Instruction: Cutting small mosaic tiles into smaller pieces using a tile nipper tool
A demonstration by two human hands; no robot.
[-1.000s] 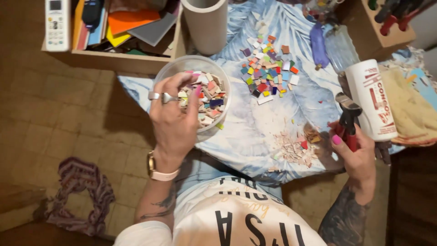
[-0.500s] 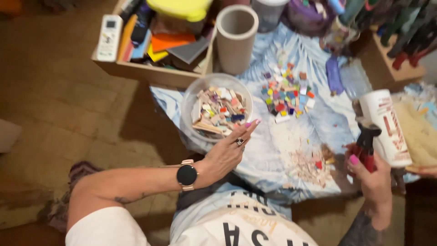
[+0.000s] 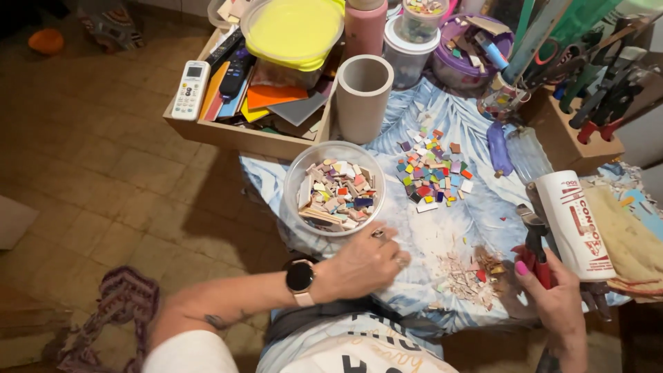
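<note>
My left hand [image 3: 364,264], with a watch on the wrist and rings on the fingers, rests on the leaf-patterned cloth [image 3: 449,228] just below a clear bowl [image 3: 295,181] full of broken tile pieces. Its fingers are curled and I cannot see anything in them. My right hand [image 3: 556,298] grips red-handled tile nippers [image 3: 533,243] at the table's right side, beside a white tube [image 3: 574,224]. A heap of small coloured tile squares [image 3: 435,173] lies in the middle of the cloth. Pale tile crumbs [image 3: 464,273] lie between my hands.
A wooden tray [image 3: 235,135] with remotes, coloured sheets and a yellow-lidded tub sits at the back left. A grey cylinder [image 3: 362,97] stands beside it. Jars, a purple tub and a rack of tools [image 3: 594,90] line the back right. Tiled floor lies left.
My left hand has come out of the bowl and moved down onto the cloth below it. The view has shifted up the table. My right hand still holds the nippers.
</note>
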